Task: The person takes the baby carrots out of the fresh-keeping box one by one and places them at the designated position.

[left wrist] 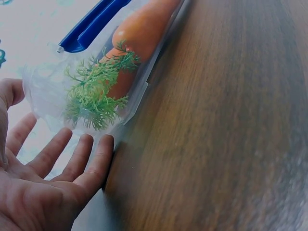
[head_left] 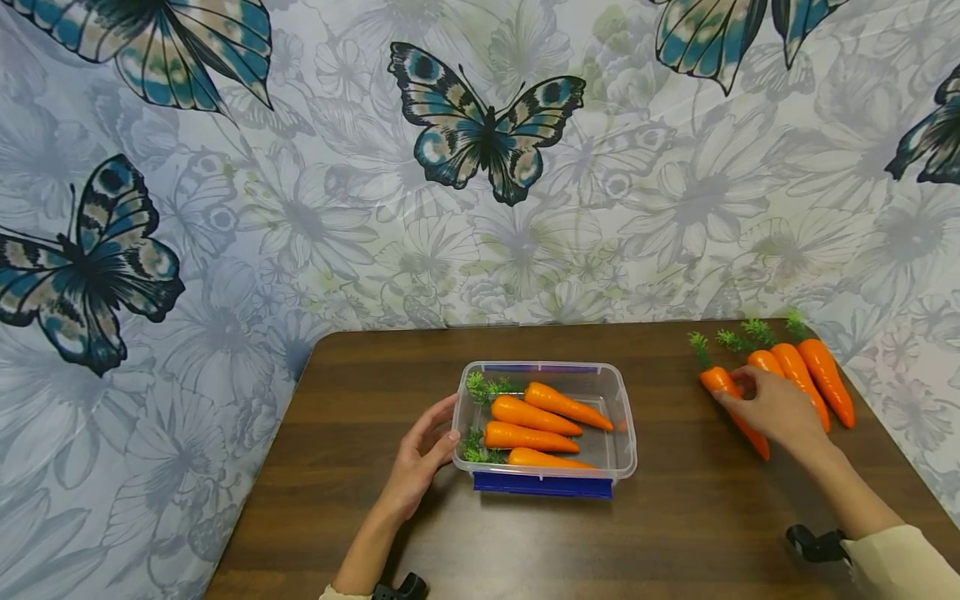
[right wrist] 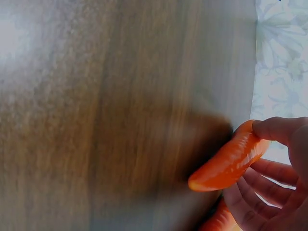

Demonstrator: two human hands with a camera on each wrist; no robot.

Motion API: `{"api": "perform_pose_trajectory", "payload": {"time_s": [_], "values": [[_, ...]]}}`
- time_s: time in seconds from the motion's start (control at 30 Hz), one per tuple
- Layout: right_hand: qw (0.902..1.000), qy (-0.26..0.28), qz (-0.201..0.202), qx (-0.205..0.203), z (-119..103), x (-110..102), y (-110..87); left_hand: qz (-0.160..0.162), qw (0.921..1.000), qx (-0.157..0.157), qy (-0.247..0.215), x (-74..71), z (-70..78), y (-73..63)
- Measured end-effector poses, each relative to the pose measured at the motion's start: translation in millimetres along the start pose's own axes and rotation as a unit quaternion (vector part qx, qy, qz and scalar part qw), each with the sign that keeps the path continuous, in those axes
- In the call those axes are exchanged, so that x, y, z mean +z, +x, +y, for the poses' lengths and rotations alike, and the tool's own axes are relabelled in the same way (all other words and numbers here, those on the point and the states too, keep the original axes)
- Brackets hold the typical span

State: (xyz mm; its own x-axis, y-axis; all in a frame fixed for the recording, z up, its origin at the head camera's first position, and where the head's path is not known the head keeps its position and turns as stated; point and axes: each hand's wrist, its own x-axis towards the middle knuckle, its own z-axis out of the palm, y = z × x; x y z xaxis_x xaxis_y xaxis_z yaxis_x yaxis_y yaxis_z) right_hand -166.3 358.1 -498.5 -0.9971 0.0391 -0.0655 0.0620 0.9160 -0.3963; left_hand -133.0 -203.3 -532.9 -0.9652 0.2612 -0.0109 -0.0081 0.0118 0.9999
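In the head view, my right hand pinches a toy carrot with a green top between thumb and fingers. The right wrist view shows the thumb on the thick end of that carrot, its tip pointing away from the palm. My left hand touches the left side of a clear plastic container, thumb near the rim. Its fingers are extended against the container's end wall in the left wrist view. Several carrots lie inside the container, their green tops to the left.
More carrots lie side by side at the table's back right, just beyond my right hand. A blue clip flap hangs on the container's near side. The brown wooden table meets a butterfly-patterned backdrop at its far edge.
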Motion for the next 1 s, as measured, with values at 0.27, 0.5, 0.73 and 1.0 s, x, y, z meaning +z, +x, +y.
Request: {"api": "perform_pose_trajectory", "payload": {"time_s": [0.27, 0.5, 0.73, 1.0], "values": [[0.9995, -0.009, 0.032, 0.001, 6, -1, -1.1, 0.007, 1.0, 0.0, 0.002, 0.2, -2.8, 1.6], [0.9989, -0.021, 0.04, 0.011, 6, -5, -3.2, 0.012, 0.9999, -0.007, -0.004, 1.1, -2.3, 0.5], [0.9982, -0.022, 0.036, 0.042, 11, -9, -2.4, 0.009, 0.9999, -0.006, -0.005, 1.3, -2.3, 0.0], [0.997, -0.01, 0.068, 0.035, 20, -9, 3.9, 0.011, 0.9999, -0.01, -0.002, 1.2, -1.6, 0.1]]}}
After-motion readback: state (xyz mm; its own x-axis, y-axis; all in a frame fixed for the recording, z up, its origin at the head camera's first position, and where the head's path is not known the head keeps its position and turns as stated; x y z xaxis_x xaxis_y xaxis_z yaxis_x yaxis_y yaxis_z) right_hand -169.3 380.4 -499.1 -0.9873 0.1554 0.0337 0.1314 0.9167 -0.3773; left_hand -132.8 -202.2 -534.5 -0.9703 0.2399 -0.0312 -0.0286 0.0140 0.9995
